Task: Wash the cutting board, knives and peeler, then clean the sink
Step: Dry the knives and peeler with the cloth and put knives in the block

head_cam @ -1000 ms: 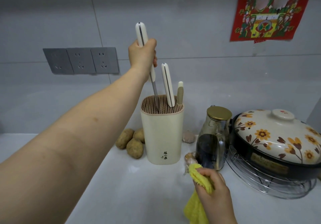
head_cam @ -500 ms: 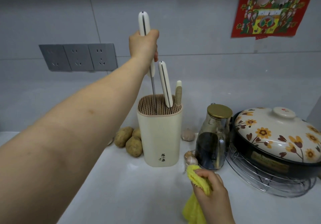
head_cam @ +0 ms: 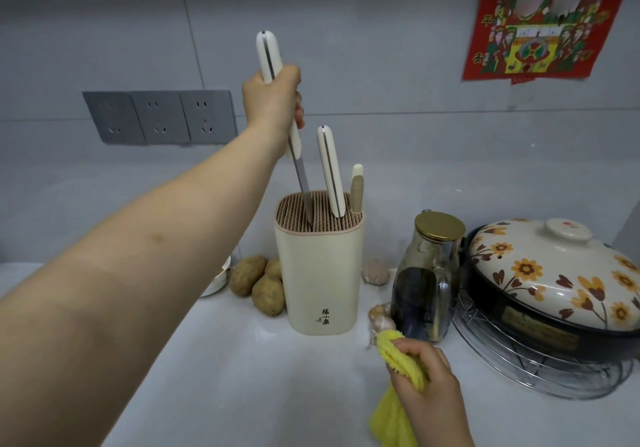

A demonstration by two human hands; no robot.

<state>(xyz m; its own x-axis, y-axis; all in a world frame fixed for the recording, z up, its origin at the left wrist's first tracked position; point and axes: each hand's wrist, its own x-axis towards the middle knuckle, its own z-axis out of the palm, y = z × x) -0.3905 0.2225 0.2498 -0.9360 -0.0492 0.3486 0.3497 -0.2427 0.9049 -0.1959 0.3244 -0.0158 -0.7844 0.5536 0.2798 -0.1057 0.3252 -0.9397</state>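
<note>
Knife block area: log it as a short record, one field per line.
left hand: grips a white-handled knife, blade tip in the knife block
right hand: holds a yellow cloth
also in block: second white-handled knife; small ribbed handle, tool type unclear
left of block: potatoes
right of block: jar of dark liquid; flowered pot on a wire rack

Three potatoes [head_cam: 263, 283] lie mid-frame on the white desk [head_cam: 242, 377]. At right, a gold-lidded glass jug [head_cam: 429, 273] stands beside a flowered clay pot [head_cam: 554, 280] on a wire rack [head_cam: 512, 367]. Grey wall sockets [head_cam: 159, 117] are at upper left.
</note>
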